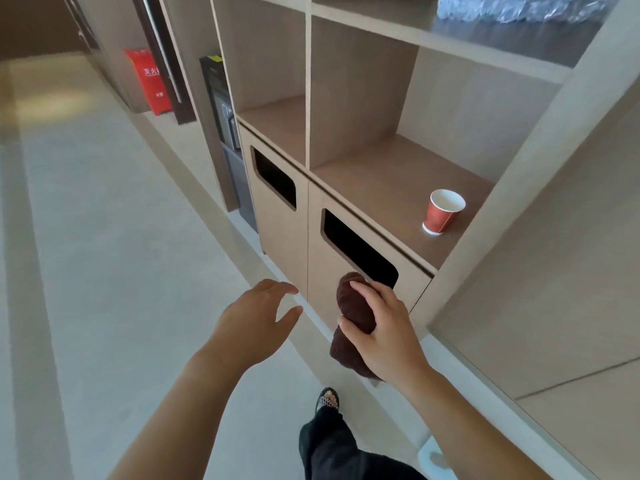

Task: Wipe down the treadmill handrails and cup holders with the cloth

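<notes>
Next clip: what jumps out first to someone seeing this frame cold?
The right hand gripping a bunched dark brown cloth just in front of the nearer cabinet slot, while the left hand hovers open and empty beside it. Next, the red paper cup standing upright and alone on the wooden shelf above that slot. No treadmill is in view.

Cloth [353, 308]: one, dark brown, thick terry-like texture. State: bunched into a lumpy roll, not spread out. Pose: roughly upright, upper end rounded, lower end hanging loose and wider. Location: lower centre-right of the frame, held off the floor, its top level with the lower corner of a dark slot.
</notes>
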The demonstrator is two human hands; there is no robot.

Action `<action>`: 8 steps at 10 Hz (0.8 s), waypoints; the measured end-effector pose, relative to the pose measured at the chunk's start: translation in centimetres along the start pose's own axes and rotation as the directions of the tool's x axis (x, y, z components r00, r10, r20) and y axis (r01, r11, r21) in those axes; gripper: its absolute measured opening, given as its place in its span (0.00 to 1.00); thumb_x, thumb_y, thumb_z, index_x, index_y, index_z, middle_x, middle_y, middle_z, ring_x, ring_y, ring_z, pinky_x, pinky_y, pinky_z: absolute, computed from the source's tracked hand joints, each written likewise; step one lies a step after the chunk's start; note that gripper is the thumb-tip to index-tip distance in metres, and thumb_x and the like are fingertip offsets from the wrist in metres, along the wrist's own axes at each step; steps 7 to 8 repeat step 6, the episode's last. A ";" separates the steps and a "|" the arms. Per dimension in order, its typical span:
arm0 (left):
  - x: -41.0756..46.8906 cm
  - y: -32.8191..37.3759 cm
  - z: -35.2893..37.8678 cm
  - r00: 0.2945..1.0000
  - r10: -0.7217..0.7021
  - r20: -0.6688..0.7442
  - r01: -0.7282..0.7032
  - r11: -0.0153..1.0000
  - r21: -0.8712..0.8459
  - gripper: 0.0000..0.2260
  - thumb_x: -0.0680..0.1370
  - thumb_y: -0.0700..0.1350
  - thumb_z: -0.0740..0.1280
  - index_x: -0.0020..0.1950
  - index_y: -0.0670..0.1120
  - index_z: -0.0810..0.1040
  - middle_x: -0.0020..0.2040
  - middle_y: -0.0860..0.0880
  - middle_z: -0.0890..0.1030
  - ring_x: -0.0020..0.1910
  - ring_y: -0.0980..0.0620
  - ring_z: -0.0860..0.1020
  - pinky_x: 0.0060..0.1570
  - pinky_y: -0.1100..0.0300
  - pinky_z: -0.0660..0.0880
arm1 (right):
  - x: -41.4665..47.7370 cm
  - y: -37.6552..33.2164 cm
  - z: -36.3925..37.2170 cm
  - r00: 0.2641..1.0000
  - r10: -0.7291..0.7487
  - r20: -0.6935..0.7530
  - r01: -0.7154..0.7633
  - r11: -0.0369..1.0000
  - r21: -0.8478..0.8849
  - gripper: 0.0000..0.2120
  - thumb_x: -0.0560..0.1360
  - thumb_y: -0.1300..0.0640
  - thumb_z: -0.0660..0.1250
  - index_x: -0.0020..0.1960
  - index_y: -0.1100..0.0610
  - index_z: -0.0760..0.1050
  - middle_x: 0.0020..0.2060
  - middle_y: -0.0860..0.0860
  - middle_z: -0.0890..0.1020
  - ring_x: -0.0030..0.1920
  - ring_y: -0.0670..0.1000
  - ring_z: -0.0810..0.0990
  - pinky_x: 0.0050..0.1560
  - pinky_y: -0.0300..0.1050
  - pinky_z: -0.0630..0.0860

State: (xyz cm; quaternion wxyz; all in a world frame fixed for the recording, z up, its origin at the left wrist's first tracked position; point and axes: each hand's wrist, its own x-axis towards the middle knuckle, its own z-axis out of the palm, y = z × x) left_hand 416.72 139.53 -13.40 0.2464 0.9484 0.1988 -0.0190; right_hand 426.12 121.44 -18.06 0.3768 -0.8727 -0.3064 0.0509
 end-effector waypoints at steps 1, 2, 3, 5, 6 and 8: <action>5.0 -0.7 -1.5 1.000 0.020 0.005 -0.020 1.000 0.015 0.17 0.78 0.55 0.59 0.66 0.54 0.69 0.68 0.54 0.71 0.54 0.53 0.77 0.59 0.55 0.72 | 5.4 1.0 0.3 0.998 0.040 -0.046 -0.039 0.999 0.020 0.26 0.71 0.46 0.67 0.67 0.47 0.68 0.65 0.47 0.69 0.62 0.53 0.68 0.61 0.50 0.70; 10.5 -0.9 -2.9 0.999 0.039 0.008 -0.039 0.999 0.027 0.17 0.78 0.55 0.59 0.66 0.54 0.69 0.68 0.54 0.71 0.51 0.53 0.77 0.59 0.57 0.72 | 11.1 2.0 0.0 0.993 0.038 -0.110 -0.035 0.999 0.032 0.26 0.70 0.46 0.68 0.66 0.48 0.69 0.64 0.47 0.70 0.61 0.53 0.69 0.62 0.50 0.69; 16.2 -0.3 -4.2 0.997 0.077 0.023 -0.078 0.997 0.030 0.17 0.78 0.55 0.59 0.66 0.55 0.69 0.67 0.54 0.71 0.57 0.53 0.76 0.60 0.56 0.73 | 16.9 3.1 -0.8 0.983 0.064 -0.173 -0.056 0.997 0.049 0.25 0.70 0.49 0.70 0.66 0.48 0.69 0.63 0.48 0.71 0.61 0.53 0.69 0.62 0.46 0.67; 26.1 0.5 -6.2 0.987 0.157 0.020 -0.157 0.987 0.042 0.16 0.78 0.54 0.59 0.66 0.55 0.70 0.67 0.54 0.72 0.61 0.53 0.74 0.62 0.54 0.72 | 28.6 4.6 -3.5 0.949 0.070 -0.308 -0.069 0.998 0.017 0.27 0.69 0.49 0.71 0.66 0.47 0.69 0.65 0.49 0.70 0.64 0.53 0.67 0.64 0.48 0.66; 29.4 0.6 -6.9 0.983 0.180 0.026 -0.181 0.982 0.047 0.16 0.78 0.54 0.59 0.66 0.55 0.70 0.66 0.54 0.72 0.57 0.54 0.75 0.60 0.55 0.73 | 33.1 5.4 -4.3 0.952 0.090 -0.293 -0.121 0.989 -0.090 0.30 0.70 0.43 0.69 0.68 0.47 0.66 0.69 0.50 0.66 0.67 0.55 0.63 0.66 0.53 0.65; 29.4 0.6 -6.9 0.983 0.180 0.026 -0.181 0.982 0.047 0.16 0.78 0.54 0.59 0.66 0.55 0.70 0.66 0.54 0.72 0.57 0.54 0.75 0.60 0.55 0.73 | 33.1 5.4 -4.3 0.952 0.090 -0.293 -0.121 0.989 -0.090 0.30 0.70 0.43 0.69 0.68 0.47 0.66 0.69 0.50 0.66 0.67 0.55 0.63 0.66 0.53 0.65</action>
